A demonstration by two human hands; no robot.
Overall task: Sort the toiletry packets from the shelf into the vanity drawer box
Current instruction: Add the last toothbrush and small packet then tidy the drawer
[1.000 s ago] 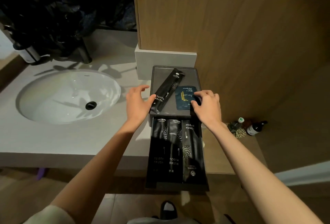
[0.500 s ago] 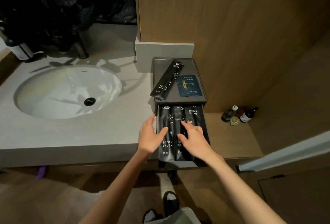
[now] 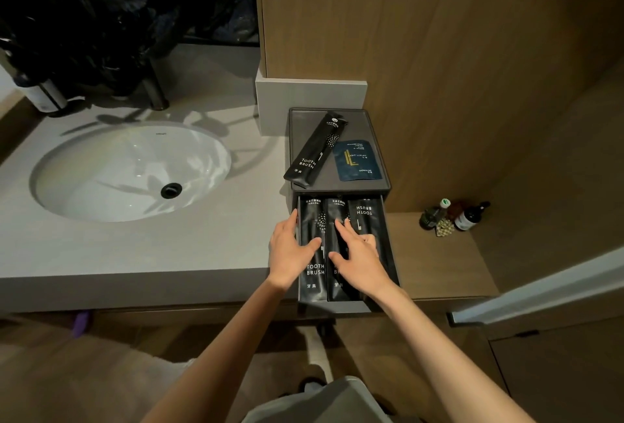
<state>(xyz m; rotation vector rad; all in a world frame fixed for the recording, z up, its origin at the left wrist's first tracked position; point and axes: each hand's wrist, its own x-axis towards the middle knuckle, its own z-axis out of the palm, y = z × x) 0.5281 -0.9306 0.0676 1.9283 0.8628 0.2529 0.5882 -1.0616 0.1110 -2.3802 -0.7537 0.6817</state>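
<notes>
Me seeing both hands lying flat, fingers straight, inside open drawer (image 3: 391, 254) of drawer box (image 3: 305, 125). Left hand (image 3: 293, 250) touching leftmost toothbrush packet (image 3: 312, 274), right hand (image 3: 358, 254) pressing middle packet (image 3: 334, 213). Farther back, on box top, slanted toothbrush packet (image 3: 315, 151) lying beside shower cap packet (image 3: 358, 161).

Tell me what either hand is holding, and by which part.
Nothing is gripped: the left hand and right hand rest open-fingered on the toothbrush packets in the drawer.
</notes>
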